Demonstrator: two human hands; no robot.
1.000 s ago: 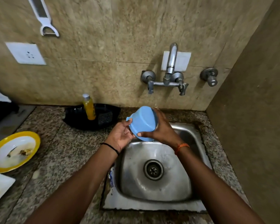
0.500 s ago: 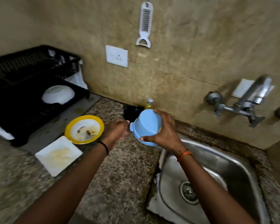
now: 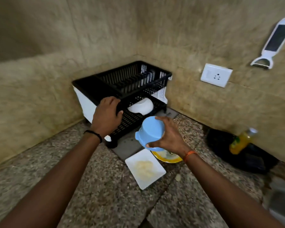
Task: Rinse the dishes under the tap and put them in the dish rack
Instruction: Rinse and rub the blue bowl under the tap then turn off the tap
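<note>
My right hand (image 3: 170,137) holds a light blue bowl (image 3: 150,131) upside down and tilted, in the air just in front of the black two-tier dish rack (image 3: 127,79) in the corner. My left hand (image 3: 108,115) grips the front edge of the rack's upper tier. A white bowl (image 3: 141,106) lies upside down on the lower tier. On the counter below the blue bowl sit a soiled white square plate (image 3: 145,168) and a yellow-rimmed plate (image 3: 169,157), the latter mostly hidden by my right hand.
A grey drain mat (image 3: 127,146) lies under the rack. A black tray (image 3: 242,153) with a yellow soap bottle (image 3: 240,141) stands at the right by the wall. The sink's edge (image 3: 281,199) shows at far right. A socket (image 3: 216,74) and a peeler (image 3: 273,41) hang on the wall.
The view swung left from the sink to the rack. My right hand carried the blue bowl towards the rack. My left hand let go of the bowl and took hold of the upper tier.
</note>
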